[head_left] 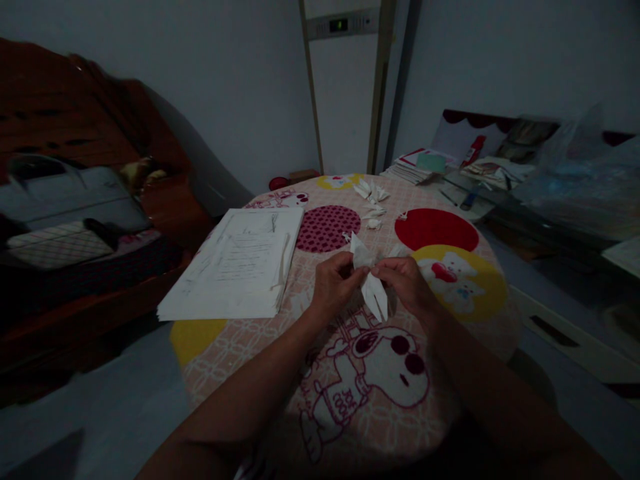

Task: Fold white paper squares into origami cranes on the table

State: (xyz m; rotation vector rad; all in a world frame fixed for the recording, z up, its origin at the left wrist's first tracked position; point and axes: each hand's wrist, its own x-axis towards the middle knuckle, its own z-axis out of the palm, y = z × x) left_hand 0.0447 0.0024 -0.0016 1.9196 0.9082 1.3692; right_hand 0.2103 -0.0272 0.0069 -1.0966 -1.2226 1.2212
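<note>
Between my two hands is a piece of folded white paper [374,293], pointed at the top and split into two narrow legs at the bottom. My left hand [334,283] pinches its left edge near the middle. On the other side, the thumb and fingers of my right hand [404,279] grip the right edge. The paper is held just above the patterned tablecloth [395,413]. Beyond it lie several small folded paper pieces, among them a winged one [371,191] and a smaller one [373,223].
A thick stack of written sheets [240,260] lies on the table's left. Papers [410,170] and a glass table with a plastic bag [575,173] stand at the right. On the left, a wooden bench [165,200] bears a grey bag [85,193].
</note>
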